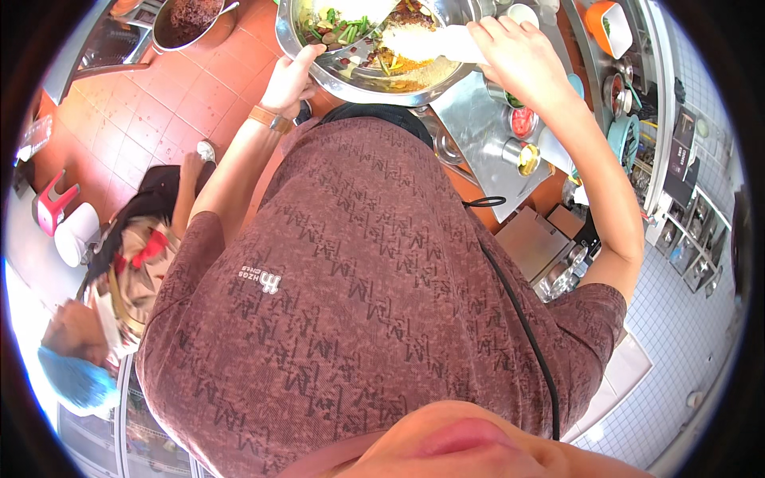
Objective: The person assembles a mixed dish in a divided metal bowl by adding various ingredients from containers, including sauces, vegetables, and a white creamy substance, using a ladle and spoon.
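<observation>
A wide shiny metal bowl (381, 95) is in front of me at the top edge, partly cut off. Chopped green pieces (348, 32), reddish-brown seasonings and pale food lie in it. My left hand (293, 78) grips the bowl's near left rim, thumb laid over the edge. Over the right side of the bowl, my right hand (519, 62) is closed on a smooth white object (464, 45); its kind cannot be made out. That object reaches inward over a white mass (409, 41) in the bowl.
Small metal containers with red food (523, 121) and yellow food (527, 157) stand on the steel table (470, 119) to the right. An orange-and-white bowl (609, 29) is beyond. At far left are a pot of dark food (189, 24) and another person in a blue cap (76, 377).
</observation>
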`<state>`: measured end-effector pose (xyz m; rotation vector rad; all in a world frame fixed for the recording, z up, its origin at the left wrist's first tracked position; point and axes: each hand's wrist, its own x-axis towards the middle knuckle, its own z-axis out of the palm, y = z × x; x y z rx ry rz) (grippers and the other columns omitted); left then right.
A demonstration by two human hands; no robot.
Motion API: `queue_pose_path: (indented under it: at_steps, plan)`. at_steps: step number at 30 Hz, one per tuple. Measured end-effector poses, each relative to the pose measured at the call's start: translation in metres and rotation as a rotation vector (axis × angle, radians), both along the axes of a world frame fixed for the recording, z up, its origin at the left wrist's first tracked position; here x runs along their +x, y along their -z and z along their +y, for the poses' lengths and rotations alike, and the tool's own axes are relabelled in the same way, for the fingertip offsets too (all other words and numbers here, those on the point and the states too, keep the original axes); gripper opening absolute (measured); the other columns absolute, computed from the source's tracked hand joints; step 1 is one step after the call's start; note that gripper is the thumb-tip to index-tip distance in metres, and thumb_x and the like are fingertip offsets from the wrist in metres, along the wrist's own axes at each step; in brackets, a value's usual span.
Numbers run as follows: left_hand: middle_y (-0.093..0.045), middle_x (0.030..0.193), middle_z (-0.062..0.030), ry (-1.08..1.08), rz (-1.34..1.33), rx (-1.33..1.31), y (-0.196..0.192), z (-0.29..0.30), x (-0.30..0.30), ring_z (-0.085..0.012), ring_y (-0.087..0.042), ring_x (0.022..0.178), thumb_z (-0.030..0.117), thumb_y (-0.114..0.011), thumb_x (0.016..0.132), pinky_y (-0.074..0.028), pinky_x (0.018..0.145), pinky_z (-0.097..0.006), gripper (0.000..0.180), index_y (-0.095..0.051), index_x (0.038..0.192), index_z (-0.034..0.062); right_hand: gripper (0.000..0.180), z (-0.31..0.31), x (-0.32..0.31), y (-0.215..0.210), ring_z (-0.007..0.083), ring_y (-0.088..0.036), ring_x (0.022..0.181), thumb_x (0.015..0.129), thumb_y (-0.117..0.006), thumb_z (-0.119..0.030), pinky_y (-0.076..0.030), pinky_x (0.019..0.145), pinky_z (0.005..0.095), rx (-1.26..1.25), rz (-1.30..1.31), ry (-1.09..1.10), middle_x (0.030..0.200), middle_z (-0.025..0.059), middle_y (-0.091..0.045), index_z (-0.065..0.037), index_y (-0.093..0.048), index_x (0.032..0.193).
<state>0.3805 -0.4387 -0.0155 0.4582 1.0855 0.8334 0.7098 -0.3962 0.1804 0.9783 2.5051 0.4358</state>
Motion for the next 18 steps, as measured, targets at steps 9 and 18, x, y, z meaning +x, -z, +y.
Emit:
queue_pose_path:
  at_steps: [9, 18]
  plan:
    - [-0.058, 0.073, 0.0026, -0.003, -0.030, 0.018, -0.010, 0.000, 0.004, -0.0033, -0.036, 0.049, 0.029, -0.067, 0.098, -0.022, 0.041, -0.023, 0.027, -0.065, 0.105, 0.0035, 0.059, 0.004, 0.008, 0.003, 0.0207, -0.064, 0.112, 0.079, -0.082, -0.022, -0.052, 0.098, 0.0380, -0.027, -0.005, 0.026, 0.116, 0.0031, -0.065, -0.009, -0.061, 0.132]
    - [-0.057, 0.072, 0.0034, 0.013, -0.031, 0.025, -0.004, 0.001, 0.001, -0.0029, -0.033, 0.047, 0.030, -0.068, 0.098, -0.020, 0.042, -0.024, 0.028, -0.065, 0.106, 0.0030, 0.037, -0.005, 0.005, -0.005, 0.0206, -0.067, 0.110, 0.081, -0.074, -0.015, -0.053, 0.095, 0.0385, 0.013, 0.107, 0.036, 0.108, 0.0050, -0.068, -0.007, -0.064, 0.116]
